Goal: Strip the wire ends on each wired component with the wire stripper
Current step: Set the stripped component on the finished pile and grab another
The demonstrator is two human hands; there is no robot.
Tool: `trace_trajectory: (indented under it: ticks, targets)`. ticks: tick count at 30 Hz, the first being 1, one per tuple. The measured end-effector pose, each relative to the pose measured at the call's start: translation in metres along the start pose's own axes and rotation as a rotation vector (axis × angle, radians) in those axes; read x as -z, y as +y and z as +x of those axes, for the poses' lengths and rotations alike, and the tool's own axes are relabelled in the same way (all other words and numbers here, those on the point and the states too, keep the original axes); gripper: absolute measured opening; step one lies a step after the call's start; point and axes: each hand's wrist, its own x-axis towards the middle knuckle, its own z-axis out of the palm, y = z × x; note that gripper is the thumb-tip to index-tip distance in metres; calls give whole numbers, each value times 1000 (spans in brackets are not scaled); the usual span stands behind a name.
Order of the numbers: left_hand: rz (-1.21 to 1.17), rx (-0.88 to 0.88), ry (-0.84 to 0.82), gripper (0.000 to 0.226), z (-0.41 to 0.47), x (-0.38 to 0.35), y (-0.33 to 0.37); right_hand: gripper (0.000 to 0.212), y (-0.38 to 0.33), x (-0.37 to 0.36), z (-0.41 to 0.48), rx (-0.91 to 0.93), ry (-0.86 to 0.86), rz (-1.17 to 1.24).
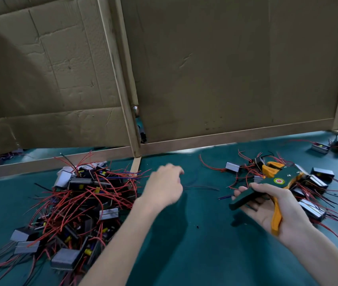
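Centrally, noted left hand blurred, finger state untellable; lower right, found right hand clasping wire stripper; logged wired components heaped lower left

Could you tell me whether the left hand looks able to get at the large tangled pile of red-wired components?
Probably yes: the left hand, seemingly empty, hovers just beside the large tangled pile of red-wired components, and nothing lies between them on the green mat.

Light: dim, soft, from above | Shadows: broad dark patch on cardboard wall at 10 o'clock, soft ones on green table beside the forearms | Blur: left hand smeared by motion; wire stripper at 3 o'clock sharp | Edges: straight lines bent
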Motion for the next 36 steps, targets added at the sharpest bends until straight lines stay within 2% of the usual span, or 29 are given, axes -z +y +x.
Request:
trace_trajectory:
  ticks: [2, 3, 8, 12, 15, 18, 21, 24, 26, 29, 31, 36]
  targets:
    - [146, -13, -190, 43, 8, -29, -5, 2, 0, 1, 1, -2, 1, 0]
    - [203, -6, -226, 43, 11, -39, -8, 2, 1, 1, 1, -1, 0, -5]
    - [523, 180, -94, 32, 18, -39, -27, 2, 2, 2, 1, -9, -10, -20]
    - [622, 358, -140, 34, 8, -32, -47, 3, 3, 1, 1, -19, -21, -23]
    - [627, 409, -171, 34, 6, -31, -49, 3, 5, 1, 1, -28, -20, -32]
    - [538, 313, -124, 38, 7, -36, -27, 5, 5, 3, 2, -36, -17, -37]
    - [206, 96, 1, 48, 21, -53, 16, 5, 5, 4, 4, -30, -7, -35]
    - [-281, -27, -84, 48, 48, -66, 60, 5, 3, 6, 6, -24, 1, -36]
    - [-448, -31, -168, 48, 66, -72, 84, 6, 2, 7, 7, -22, 3, -35]
    - [-550, 65, -233, 49, 90, -78, 106, 7, 0, 8, 8, -18, 6, -35]
    - [-529, 131, -233, 47, 104, -80, 112, 7, 1, 8, 8, -17, 6, -39]
    - [-442, 123, -196, 39, 107, -83, 113, 7, 2, 7, 8, -25, 0, -48]
